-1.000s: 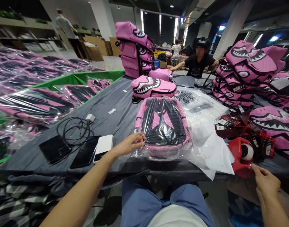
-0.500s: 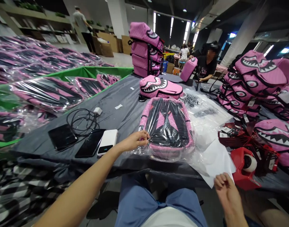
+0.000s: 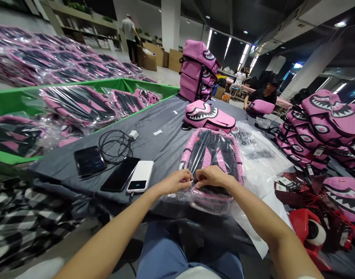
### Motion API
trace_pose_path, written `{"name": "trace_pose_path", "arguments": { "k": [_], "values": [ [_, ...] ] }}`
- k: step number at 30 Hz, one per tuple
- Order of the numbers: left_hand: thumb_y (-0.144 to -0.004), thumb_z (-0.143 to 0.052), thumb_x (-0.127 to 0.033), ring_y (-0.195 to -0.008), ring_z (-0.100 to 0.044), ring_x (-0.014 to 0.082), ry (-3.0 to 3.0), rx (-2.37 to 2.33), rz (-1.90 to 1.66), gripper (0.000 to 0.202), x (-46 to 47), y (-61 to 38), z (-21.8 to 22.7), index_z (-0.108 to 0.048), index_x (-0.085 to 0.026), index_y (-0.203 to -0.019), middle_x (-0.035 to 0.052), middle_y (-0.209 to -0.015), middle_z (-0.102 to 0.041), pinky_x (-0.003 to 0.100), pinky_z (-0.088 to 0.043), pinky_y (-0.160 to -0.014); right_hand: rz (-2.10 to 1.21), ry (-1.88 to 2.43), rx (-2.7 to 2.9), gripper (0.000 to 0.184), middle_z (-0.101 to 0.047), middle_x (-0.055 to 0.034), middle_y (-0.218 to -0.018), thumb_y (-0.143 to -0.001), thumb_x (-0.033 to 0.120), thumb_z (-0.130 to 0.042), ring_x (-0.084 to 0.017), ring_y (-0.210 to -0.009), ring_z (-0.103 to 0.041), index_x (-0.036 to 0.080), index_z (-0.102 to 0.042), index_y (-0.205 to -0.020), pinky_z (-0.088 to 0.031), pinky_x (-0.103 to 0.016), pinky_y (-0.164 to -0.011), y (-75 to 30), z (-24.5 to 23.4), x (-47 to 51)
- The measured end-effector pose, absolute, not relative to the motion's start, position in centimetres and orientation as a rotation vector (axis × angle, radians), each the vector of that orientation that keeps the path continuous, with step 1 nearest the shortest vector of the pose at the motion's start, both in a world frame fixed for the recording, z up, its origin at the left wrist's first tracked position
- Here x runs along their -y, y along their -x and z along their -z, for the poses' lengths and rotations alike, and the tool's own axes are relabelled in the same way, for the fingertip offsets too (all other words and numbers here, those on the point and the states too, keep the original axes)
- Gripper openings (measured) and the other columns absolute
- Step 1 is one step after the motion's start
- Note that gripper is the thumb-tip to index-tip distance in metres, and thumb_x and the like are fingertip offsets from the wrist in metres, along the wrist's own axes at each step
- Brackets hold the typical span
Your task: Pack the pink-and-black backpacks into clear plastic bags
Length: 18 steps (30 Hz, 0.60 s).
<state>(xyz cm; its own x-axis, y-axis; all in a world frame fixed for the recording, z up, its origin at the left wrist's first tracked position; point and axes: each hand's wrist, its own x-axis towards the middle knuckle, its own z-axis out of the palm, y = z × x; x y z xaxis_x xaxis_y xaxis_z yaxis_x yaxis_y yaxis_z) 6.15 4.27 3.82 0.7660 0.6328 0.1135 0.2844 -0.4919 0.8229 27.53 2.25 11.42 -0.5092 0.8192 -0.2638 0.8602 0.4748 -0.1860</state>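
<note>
Fingers of your left hand [image 3: 177,182] and right hand [image 3: 214,177] pinch one clear plastic bag [image 3: 214,204]. One pink-and-black backpack [image 3: 214,150] lies inside, beneath and beyond them, straps up; left of them, one power bank [image 3: 141,175].

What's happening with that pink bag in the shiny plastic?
Somebody's left hand and right hand are close together over its near left side, fingers bent; what they pinch is too small to tell. The wrapped bag lies straps up on the gray table. An unwrapped bag lies just behind it. A red tape holder is off to the right.
</note>
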Motion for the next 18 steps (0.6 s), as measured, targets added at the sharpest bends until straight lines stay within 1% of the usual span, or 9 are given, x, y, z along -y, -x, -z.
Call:
{"name": "trace_pose_path", "arguments": {
  "k": [2,3,5,7,8,10,14,16,18],
  "values": [
    [-0.088,-0.055,-0.041,-0.09,-0.06,0.0203,-2.098,-0.686,-0.521,0.03,-4.2,-6.1,-3.7,-0.056,-0.019,-0.067,0.0064,-0.105,-0.066,0.033,-0.045,-0.082,0.376,-1.68,-2.511,0.033,-0.064,0.0036,-0.075,-0.081,0.042,-0.082,-0.014,-0.068,-0.056,0.022,-0.06,-0.097,-0.026,-0.024,-0.058,-28.5,-11.7,-2.6],
    [-0.088,-0.055,-0.042,-0.09,-0.06,0.0203,-2.097,-0.687,-0.524,0.031,-4.2,-6.0,-3.7,-0.056,-0.019,-0.067,0.0066,-0.106,-0.066,0.033,-0.045,-0.082,0.312,-1.789,-2.504,0.032,-0.064,0.0029,-0.077,-0.081,0.039,-0.082,-0.014,-0.068,-0.056,0.022,-0.06,-0.096,-0.026,-0.024,-0.059,-28.9,-11.8,-2.3],
    [-0.088,-0.055,-0.041,-0.091,-0.061,0.0203,-2.092,-0.684,-0.523,0.031,-4.3,-5.9,-3.6,-0.055,-0.019,-0.066,0.0064,-0.106,-0.065,0.033,-0.045,-0.083,0.219,-1.918,-2.562,0.021,-0.066,0.0016,-0.08,-0.087,0.033,-0.076,-0.013,-0.068,-0.055,0.021,-0.06,-0.092,-0.027,-0.024,-0.059,-29.2,-12.0,-1.0],
    [-0.089,-0.054,-0.041,-0.092,-0.061,0.02,-2.082,-0.679,-0.518,0.032,-4.3,-5.8,-3.5,-0.054,-0.019,-0.066,0.0059,-0.106,-0.065,0.033,-0.045,-0.082,0.231,-1.881,-2.677,0.016,-0.067,0.0014,-0.082,-0.09,0.032,-0.072,-0.012,-0.069,-0.056,0.021,-0.061,-0.091,-0.028,-0.024,-0.06,-28.6,-11.4,0.6],
    [-0.089,-0.054,-0.041,-0.091,-0.061,0.0196,-2.075,-0.68,-0.518,0.032,-4.3,-5.9,-3.4,-0.053,-0.019,-0.066,0.0054,-0.105,-0.065,0.032,-0.045,-0.082,0.268,-1.818,-2.708,0.017,-0.068,0.0012,-0.083,-0.088,0.034,-0.073,-0.013,-0.07,-0.057,0.021,-0.062,-0.092,-0.027,-0.024,-0.061,-28.0,-10.9,1.3],
    [-0.089,-0.054,-0.042,-0.088,-0.059,0.0187,-2.06,-0.7,-0.523,0.032,-4.2,-6.1,-3.3,-0.051,-0.02,-0.066,0.0043,-0.101,-0.064,0.032,-0.045,-0.081,0.349,-1.729,-2.662,0.027,-0.069,0.0003,-0.085,-0.082,0.04,-0.079,-0.015,-0.073,-0.06,0.022,-0.063,-0.094,-0.026,-0.025,-0.06,-26.5,-9.5,2.1],
    [-0.086,-0.053,-0.04,-0.083,-0.057,0.019,-2.057,-0.771,-0.515,0.028,-3.5,-6.5,-3.5,-0.049,-0.02,-0.066,0.003,-0.09,-0.06,0.033,-0.046,-0.081,0.483,-1.795,-2.479,0.045,-0.069,-0.0008,-0.081,-0.072,0.057,-0.084,-0.02,-0.077,-0.064,0.022,-0.064,-0.092,-0.029,-0.025,-0.061,-24.5,-7.2,1.3],
    [-0.084,-0.058,-0.042,-0.085,-0.058,0.0202,-2.064,-0.782,-0.501,0.026,-3.7,-6.3,-4.0,-0.054,-0.02,-0.069,0.0034,-0.093,-0.061,0.035,-0.048,-0.083,0.58,-1.829,-2.508,0.042,-0.065,0.0008,-0.075,-0.075,0.058,-0.081,-0.019,-0.073,-0.062,0.022,-0.061,-0.085,-0.032,-0.025,-0.062,-24.7,-7.1,0.8],
    [-0.079,-0.067,-0.045,-0.099,-0.06,0.0237,-2.014,-0.821,-0.559,0.024,-4.7,-5.9,-4.3,-0.063,-0.022,-0.08,0.0047,-0.107,-0.064,0.037,-0.048,-0.092,0.697,-1.912,-2.678,0.035,-0.062,0.002,-0.071,-0.087,0.054,-0.07,-0.016,-0.068,-0.058,0.022,-0.057,-0.08,-0.037,-0.025,-0.062,-26.3,-7.7,1.2]
  ]
}}
